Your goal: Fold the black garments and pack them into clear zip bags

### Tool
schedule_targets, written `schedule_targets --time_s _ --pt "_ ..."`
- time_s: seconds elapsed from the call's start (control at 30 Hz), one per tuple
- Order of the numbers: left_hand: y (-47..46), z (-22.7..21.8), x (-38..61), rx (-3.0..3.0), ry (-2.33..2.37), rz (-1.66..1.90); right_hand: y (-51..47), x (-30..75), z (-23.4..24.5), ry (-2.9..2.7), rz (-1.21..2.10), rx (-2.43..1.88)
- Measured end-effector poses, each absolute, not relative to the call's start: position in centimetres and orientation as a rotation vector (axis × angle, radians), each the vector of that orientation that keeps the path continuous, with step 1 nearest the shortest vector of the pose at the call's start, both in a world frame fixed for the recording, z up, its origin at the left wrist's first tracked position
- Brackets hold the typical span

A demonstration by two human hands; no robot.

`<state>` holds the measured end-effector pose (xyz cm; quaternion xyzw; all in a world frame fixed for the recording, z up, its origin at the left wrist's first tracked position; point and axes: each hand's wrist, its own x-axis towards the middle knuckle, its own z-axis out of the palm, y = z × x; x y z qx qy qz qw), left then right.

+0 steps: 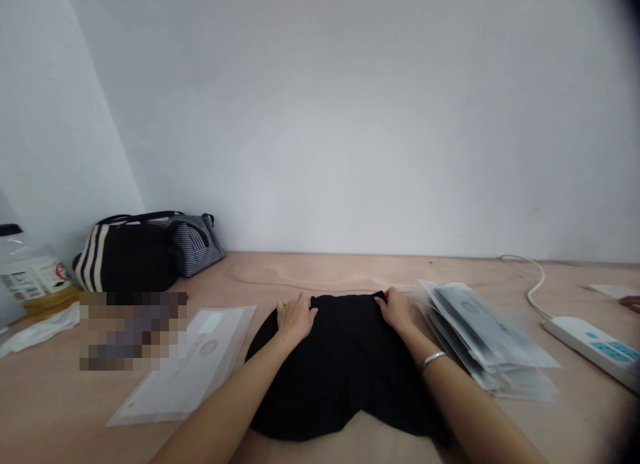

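A black garment (345, 364) lies spread on the wooden table (310, 274) in front of me. My left hand (296, 317) rests on its far left corner, fingers curled over the top edge and gripping the cloth. My right hand (396, 309) grips the far right corner the same way; a silver bracelet (433, 359) is on that wrist. An empty clear plastic bag (187, 367) lies flat just left of the garment. A stack of clear bags holding folded dark items (487, 341) sits just right of it.
A striped black-and-white bag (145, 251) stands at the back left by the wall. A bottle of yellow liquid (37, 281) is at the far left. A white power strip (595, 344) with its cable (533, 284) lies at the right.
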<state>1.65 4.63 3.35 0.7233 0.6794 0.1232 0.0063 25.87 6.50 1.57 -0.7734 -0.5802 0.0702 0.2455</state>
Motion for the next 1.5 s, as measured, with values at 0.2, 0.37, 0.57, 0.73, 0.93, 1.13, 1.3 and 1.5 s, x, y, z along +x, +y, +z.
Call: schedule_targets --time_s 0.2,0.37,0.57,0.73,0.93,1.13,1.3,1.5 --pt "3.3 3.9 1.6 2.413 2.044 0.447 4.7 24.0 2.7 -1.771 -0.033 -2.084" --pt "2.3 2.8 2.0 2.596 1.713 0.359 2.8 21.8 2.9 -2.243 0.050 -1.788" --pt "1.0 3.3 1.1 2.638 1.544 0.281 0.7 21.9 2.7 -2.482 0.403 -1.653" --pt "-4.9 5.0 -1.5 2.697 1.191 0.331 -3.4 23.0 2.3 -2.417 0.370 -1.614" --pt "-9.0 6.4 -4.1 2.665 0.929 0.055 -6.4 24.7 1.3 -2.553 0.323 -1.517" --pt "-8.8 6.3 -4.7 2.666 0.911 0.017 -6.3 25.7 2.2 -2.594 0.361 -1.485" --pt "-9.3 5.0 -6.8 2.768 1.115 0.279 -8.7 25.7 4.6 -2.574 0.443 -1.303" --pt "-9.1 5.0 -9.5 2.888 0.971 0.240 -11.2 24.8 4.3 -2.557 0.278 -1.299"
